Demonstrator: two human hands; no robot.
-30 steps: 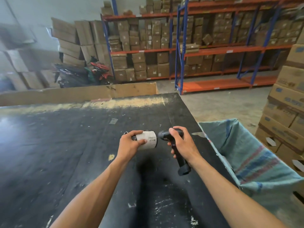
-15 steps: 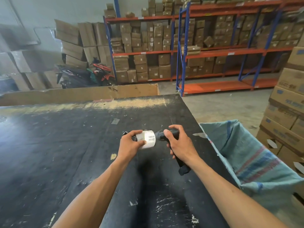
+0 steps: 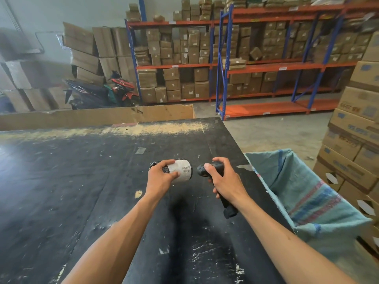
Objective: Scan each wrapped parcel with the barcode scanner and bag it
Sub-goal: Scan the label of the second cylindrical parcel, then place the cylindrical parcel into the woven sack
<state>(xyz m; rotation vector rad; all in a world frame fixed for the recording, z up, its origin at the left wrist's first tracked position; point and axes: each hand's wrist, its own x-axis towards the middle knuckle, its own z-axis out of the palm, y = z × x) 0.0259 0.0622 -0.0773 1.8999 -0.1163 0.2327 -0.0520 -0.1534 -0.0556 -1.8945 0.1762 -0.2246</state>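
Left hand (image 3: 161, 178) grips a parcel (image 3: 180, 171), barcode label facing the scanner (image 3: 207, 170) clutched in the right hand (image 3: 224, 181) just beside it; print's too tiny to read.

The left hand (image 3: 161, 178) is curled in a grip, thumb forward; the right hand (image 3: 224, 179) is wrapped tight, thumb on top. Both forearms reach forward, hands near.
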